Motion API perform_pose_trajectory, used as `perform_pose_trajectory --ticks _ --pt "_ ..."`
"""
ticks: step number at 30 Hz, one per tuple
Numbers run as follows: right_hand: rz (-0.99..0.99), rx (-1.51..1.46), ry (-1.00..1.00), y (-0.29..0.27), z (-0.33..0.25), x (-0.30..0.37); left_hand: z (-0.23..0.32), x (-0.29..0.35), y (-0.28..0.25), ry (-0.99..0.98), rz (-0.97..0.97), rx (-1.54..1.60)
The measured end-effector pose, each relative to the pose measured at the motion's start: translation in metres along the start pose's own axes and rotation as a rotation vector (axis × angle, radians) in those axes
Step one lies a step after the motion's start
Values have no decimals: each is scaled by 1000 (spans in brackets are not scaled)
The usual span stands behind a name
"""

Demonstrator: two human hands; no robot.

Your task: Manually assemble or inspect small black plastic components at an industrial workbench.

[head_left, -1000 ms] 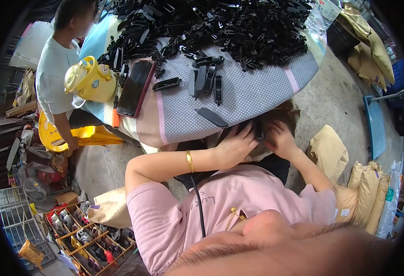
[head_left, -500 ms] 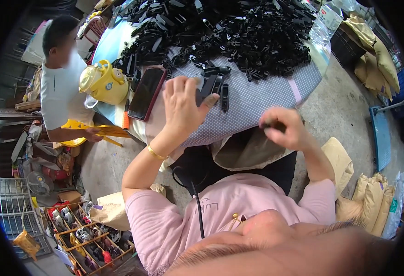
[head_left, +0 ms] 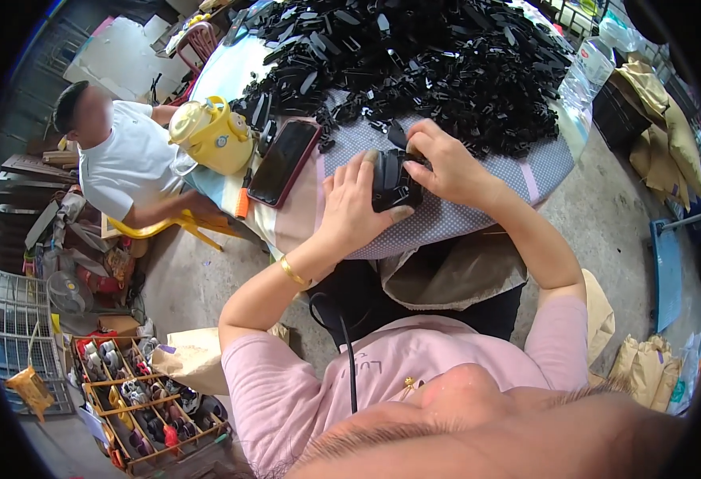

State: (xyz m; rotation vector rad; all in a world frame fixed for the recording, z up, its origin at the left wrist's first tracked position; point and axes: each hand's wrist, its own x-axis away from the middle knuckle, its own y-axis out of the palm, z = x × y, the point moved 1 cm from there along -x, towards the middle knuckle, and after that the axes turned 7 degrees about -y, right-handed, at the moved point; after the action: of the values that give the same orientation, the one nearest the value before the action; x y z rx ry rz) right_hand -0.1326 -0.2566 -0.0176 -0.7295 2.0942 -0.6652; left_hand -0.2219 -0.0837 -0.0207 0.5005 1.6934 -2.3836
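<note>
Black plastic pieces [head_left: 390, 182], smooth and elongated, gathered into a compact group on a dotted grey cloth [head_left: 494, 191], between both hands. Left hand [head_left: 352, 199] curved around the group's left side, thumb at its near edge. Right hand [head_left: 453, 169] with thumb and forefinger bent at the upper right; pinch or mere contact impossible to tell. Beyond, a tangled heap [head_left: 414, 72] of glossy dark parts, cut off at the top, single outlines hard to separate. Below the cloth's edge, an open brown sack [head_left: 446, 279], interior partly shadowed.
</note>
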Motion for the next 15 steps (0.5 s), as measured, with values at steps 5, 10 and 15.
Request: perform_pose_trajectory --ticks 5,10,15 --pt "135 133 -192 12 15 9 9 -13 11 -21 -135 117" --pt "81 44 28 3 -18 48 32 12 15 122 -166 163" --pt "243 260 -73 -9 -39 98 59 25 21 357 -142 205"
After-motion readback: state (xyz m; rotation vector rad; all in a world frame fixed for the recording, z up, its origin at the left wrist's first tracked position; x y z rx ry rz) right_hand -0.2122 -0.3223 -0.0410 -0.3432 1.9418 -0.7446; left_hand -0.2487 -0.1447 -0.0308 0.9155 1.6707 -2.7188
